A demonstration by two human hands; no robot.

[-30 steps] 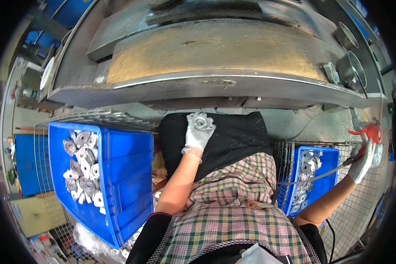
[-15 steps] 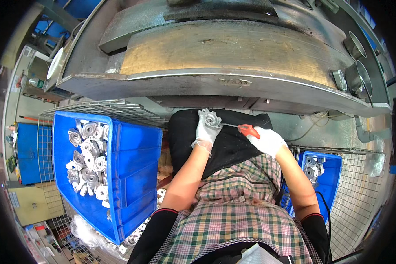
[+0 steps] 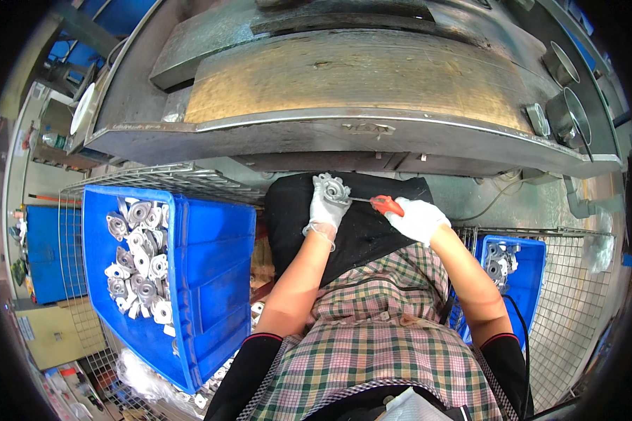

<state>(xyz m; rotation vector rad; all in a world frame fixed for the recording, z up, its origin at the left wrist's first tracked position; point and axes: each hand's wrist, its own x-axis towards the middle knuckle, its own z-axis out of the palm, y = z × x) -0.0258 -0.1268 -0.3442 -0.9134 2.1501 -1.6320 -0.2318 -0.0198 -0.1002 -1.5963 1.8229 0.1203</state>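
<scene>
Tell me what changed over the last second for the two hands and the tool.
The right hand swung in from the far right, bringing the red-handled tool to the metal part, where its tip now touches. The left hand kept holding that part over the black lap cloth. Both blue bins of parts, left and right, stayed put.

Before us a heavy grey steel press [image 3: 358, 91], wire-mesh racks [image 3: 576, 316] at our sides, grimy concrete floor [image 3: 28, 175].
</scene>
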